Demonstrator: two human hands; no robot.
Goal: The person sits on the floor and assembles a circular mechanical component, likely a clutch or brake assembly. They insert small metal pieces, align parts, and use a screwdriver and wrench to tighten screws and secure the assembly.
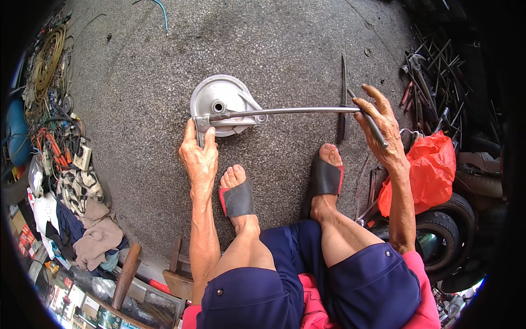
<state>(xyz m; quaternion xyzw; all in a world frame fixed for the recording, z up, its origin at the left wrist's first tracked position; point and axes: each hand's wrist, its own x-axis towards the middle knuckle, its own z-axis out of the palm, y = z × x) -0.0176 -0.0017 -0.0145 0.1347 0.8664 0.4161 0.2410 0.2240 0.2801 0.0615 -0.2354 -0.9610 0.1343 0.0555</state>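
Observation:
A round silver brake drum plate point(235, 98) with a hub hole lies on the speckled floor. My left hand point(198, 156) pinches the small metal arm point(203, 125) at its near left edge between thumb and fingers. From that arm a long grey cable point(296, 111) stretches right to my right hand point(383, 129). That hand is closed on the cable's far end and on a slim dark rod point(377, 131) that crosses it; two fingers stick out. What the rod is, I cannot make out. Under the cable lies a flat file with a dark handle point(343, 123).
Tangled wires point(57, 126) and crumpled cloths point(98, 233) line the left side. At right are a heap of metal tools point(433, 77), a red plastic bag point(422, 172) and tyres point(455, 219). My sandalled feet point(236, 194) flank the work. A blue cable piece point(163, 13) lies far off.

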